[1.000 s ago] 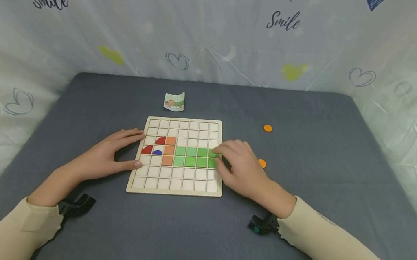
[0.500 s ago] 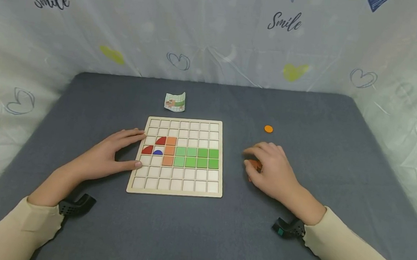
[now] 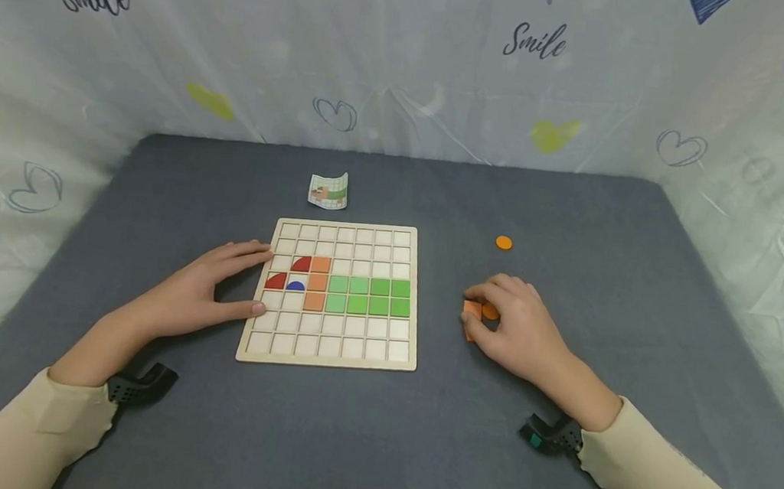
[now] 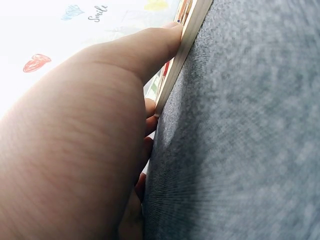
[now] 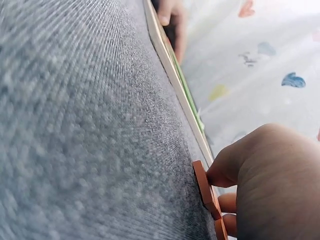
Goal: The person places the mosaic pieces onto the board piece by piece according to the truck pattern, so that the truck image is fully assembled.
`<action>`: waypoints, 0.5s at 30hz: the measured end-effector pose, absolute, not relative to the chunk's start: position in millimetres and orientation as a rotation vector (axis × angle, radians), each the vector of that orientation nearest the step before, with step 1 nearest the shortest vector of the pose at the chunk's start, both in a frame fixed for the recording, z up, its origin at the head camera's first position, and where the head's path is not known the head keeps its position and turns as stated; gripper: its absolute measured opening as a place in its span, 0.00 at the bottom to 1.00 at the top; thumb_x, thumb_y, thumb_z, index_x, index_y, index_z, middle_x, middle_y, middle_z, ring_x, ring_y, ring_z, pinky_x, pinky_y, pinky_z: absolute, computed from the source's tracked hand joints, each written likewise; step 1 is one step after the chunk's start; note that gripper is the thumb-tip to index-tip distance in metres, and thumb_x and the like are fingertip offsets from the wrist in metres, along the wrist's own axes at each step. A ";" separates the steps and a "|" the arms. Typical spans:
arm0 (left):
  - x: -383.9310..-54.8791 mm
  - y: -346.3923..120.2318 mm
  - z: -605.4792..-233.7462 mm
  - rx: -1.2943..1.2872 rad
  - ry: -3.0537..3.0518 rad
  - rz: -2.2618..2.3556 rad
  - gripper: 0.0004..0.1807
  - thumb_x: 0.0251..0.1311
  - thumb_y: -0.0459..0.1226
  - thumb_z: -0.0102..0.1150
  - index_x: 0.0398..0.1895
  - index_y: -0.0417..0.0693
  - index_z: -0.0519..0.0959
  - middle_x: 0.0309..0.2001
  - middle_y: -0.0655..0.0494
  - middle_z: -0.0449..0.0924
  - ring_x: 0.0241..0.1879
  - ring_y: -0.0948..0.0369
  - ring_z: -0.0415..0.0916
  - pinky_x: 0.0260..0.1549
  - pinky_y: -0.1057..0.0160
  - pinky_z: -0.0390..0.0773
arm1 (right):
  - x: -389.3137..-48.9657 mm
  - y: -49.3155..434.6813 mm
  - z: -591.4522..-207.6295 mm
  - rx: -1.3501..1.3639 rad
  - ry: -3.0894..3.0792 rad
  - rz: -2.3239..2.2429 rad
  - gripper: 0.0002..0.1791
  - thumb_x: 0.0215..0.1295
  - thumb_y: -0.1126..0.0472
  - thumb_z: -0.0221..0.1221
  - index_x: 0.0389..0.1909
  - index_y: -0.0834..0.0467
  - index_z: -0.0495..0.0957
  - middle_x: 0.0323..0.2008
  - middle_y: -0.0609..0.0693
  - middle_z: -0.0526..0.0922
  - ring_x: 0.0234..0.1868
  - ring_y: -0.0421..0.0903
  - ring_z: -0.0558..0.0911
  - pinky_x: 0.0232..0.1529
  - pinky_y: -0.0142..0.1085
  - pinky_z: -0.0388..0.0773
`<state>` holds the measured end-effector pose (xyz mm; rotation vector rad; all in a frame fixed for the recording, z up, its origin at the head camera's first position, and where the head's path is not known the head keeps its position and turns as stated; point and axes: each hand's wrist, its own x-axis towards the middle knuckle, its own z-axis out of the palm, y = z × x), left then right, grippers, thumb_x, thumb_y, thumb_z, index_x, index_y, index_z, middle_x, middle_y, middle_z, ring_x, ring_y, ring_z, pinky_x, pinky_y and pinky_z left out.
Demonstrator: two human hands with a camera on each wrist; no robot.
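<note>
My left hand (image 3: 198,291) rests at the left edge of a wooden grid board (image 3: 335,346), its fingers extended and its thumb touching the rim. In the left wrist view, the thumb (image 4: 155,47) lies along the board's side. Green tiles (image 3: 358,304), a column of orange tiles, red quarter-round pieces (image 3: 276,281) and a blue half-round (image 3: 296,286) fill some squares of the grid. Right of the board, my right hand (image 3: 517,323) pinches an orange square tile (image 3: 472,308) low over the cloth. The right wrist view shows the thumb against this orange tile (image 5: 205,187).
An orange disc (image 3: 503,242) lies beyond the right hand, and another orange round piece (image 3: 490,311) shows partly under that hand. A small printed card (image 3: 328,191) with a grid picture stands behind the board. Grey cloth (image 3: 349,441) covers the table, and a patterned curtain hangs behind.
My right hand has moved off the board's right edge to the orange pieces on the right, uncovering the end green tiles. My left hand stays at the left edge.
</note>
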<state>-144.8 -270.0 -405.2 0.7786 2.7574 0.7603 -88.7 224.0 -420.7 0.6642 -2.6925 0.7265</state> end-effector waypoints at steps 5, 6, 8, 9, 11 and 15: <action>-145.0 -269.2 -404.0 0.779 2.756 0.754 0.50 0.67 0.57 0.76 0.87 0.53 0.65 0.86 0.47 0.56 0.85 0.35 0.44 0.76 0.23 0.53 | -89.6 221.8 -417.2 0.613 -2.744 0.726 0.12 0.69 0.56 0.72 0.48 0.57 0.90 0.43 0.49 0.86 0.41 0.49 0.78 0.52 0.51 0.75; -144.8 -269.1 -403.7 0.776 2.757 0.754 0.50 0.67 0.57 0.76 0.87 0.53 0.65 0.86 0.47 0.56 0.86 0.35 0.44 0.76 0.23 0.53 | -90.1 221.5 -416.8 0.603 -2.755 0.725 0.12 0.69 0.56 0.72 0.48 0.57 0.90 0.43 0.49 0.86 0.40 0.49 0.78 0.52 0.52 0.75; -144.4 -268.7 -403.5 0.772 2.756 0.754 0.50 0.67 0.58 0.76 0.87 0.53 0.65 0.86 0.47 0.55 0.86 0.35 0.44 0.75 0.23 0.53 | -91.1 221.2 -416.1 0.586 -2.769 0.730 0.12 0.68 0.56 0.72 0.48 0.57 0.90 0.43 0.49 0.86 0.40 0.49 0.79 0.53 0.52 0.75; -144.2 -268.4 -403.5 0.770 2.756 0.754 0.50 0.67 0.58 0.76 0.87 0.53 0.65 0.86 0.47 0.55 0.86 0.35 0.44 0.75 0.23 0.53 | -91.4 221.3 -416.1 0.582 -2.770 0.731 0.12 0.68 0.56 0.72 0.47 0.57 0.91 0.42 0.49 0.86 0.40 0.49 0.79 0.53 0.53 0.75; -143.9 -267.8 -403.7 0.764 2.759 0.750 0.51 0.67 0.58 0.76 0.87 0.53 0.65 0.86 0.47 0.55 0.85 0.35 0.44 0.75 0.23 0.53 | -91.8 222.0 -416.6 0.580 -2.764 0.734 0.11 0.67 0.56 0.72 0.46 0.56 0.91 0.41 0.49 0.86 0.40 0.48 0.79 0.53 0.53 0.76; -143.3 -266.7 -404.3 0.754 2.761 0.742 0.51 0.67 0.58 0.76 0.87 0.53 0.64 0.86 0.47 0.56 0.85 0.35 0.44 0.75 0.22 0.54 | -92.7 223.8 -418.3 0.597 -2.736 0.737 0.08 0.67 0.57 0.73 0.44 0.56 0.91 0.38 0.47 0.86 0.38 0.48 0.79 0.51 0.51 0.77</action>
